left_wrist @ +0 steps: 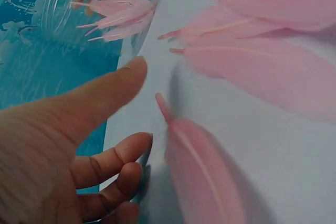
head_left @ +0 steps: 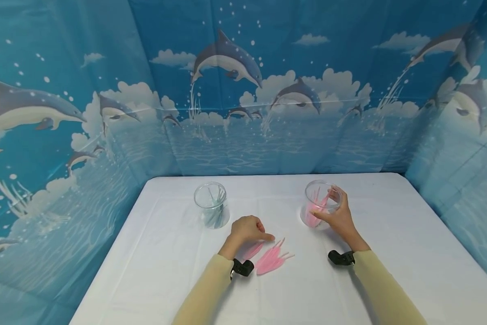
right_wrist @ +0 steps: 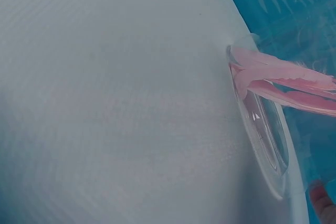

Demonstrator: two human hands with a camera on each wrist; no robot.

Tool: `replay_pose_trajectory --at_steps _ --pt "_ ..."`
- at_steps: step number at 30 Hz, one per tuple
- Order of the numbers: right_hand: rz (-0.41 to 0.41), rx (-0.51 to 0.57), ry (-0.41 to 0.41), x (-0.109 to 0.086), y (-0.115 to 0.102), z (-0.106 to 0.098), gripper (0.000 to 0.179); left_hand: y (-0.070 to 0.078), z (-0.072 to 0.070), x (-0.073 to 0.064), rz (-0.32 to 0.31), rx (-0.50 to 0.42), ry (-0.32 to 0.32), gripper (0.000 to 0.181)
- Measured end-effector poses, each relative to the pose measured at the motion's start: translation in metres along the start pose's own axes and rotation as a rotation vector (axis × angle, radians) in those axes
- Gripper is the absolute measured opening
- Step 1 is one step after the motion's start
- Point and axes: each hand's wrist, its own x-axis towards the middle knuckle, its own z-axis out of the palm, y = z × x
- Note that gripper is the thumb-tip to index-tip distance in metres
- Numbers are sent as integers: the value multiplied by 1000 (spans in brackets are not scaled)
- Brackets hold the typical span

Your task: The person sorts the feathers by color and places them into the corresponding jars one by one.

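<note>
My left hand (head_left: 249, 229) hovers over a single pink feather (left_wrist: 197, 177), thumb and fingers apart and holding nothing. Its fingertips are beside the feather's quill in the left wrist view. A fan of several pink feathers (head_left: 269, 259) lies just to the right on the white cloth. My right hand (head_left: 341, 216) grips a clear jar (head_left: 308, 221), thumb across the near side and fingers round the right side by the rim. Pink feathers (right_wrist: 283, 74) stand inside that jar, quills upward. In the right wrist view only a fingertip (right_wrist: 321, 200) shows.
Another clear jar (head_left: 203, 210) with grey-green feathers (head_left: 216, 214) stands at the back left of the white table (head_left: 166, 266). Dolphin-print curtains (head_left: 243, 144) hang close behind the table and along both sides.
</note>
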Motion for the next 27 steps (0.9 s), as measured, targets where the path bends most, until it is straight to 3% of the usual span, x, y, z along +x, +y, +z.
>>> replay_pose_trajectory --at_steps 7,14,27 --pt "-1 -17 16 6 14 1 105 4 7 -6 23 77 41 31" --pt "16 -16 10 4 15 0 107 9 11 -8 -3 118 36 29" --pt "20 -21 9 5 14 -1 108 7 13 -9 3 80 48 29"
